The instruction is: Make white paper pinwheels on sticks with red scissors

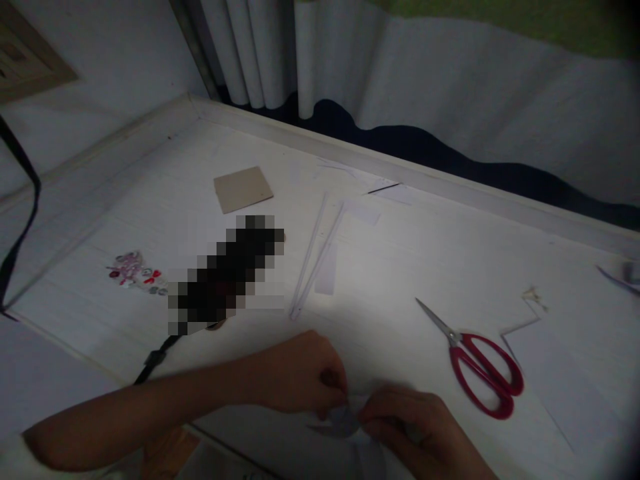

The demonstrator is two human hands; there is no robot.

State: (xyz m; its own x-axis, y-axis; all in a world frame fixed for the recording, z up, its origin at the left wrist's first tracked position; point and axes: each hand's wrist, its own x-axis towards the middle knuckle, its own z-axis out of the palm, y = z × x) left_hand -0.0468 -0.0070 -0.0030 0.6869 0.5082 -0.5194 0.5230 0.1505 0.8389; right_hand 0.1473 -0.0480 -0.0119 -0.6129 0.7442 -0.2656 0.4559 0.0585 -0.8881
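My left hand (307, 373) reaches in from the left, its fingers pinched on one side of a small pale grey-blue piece (345, 421), thin like paper or film. From the right, my right hand (417, 420) pinches the opposite side of that piece. Blur and dim light hide its exact kind. Scissors (480, 367) with red handles lie to the right of my right hand, blades pointing up and left. Beyond my left hand, clear narrow strips (315, 260) form a slim V on the white table (385, 280), beside small pale paper pieces (326, 270).
A square beige card (243, 189) lies toward the back. Left of centre is a pixelated dark object (225, 277) with a black strap (155, 357). Small red, white and purple trinkets (135, 270) sit farther left. White paper (555, 367) lies right of the scissors; a curtain (425, 80) hangs behind.
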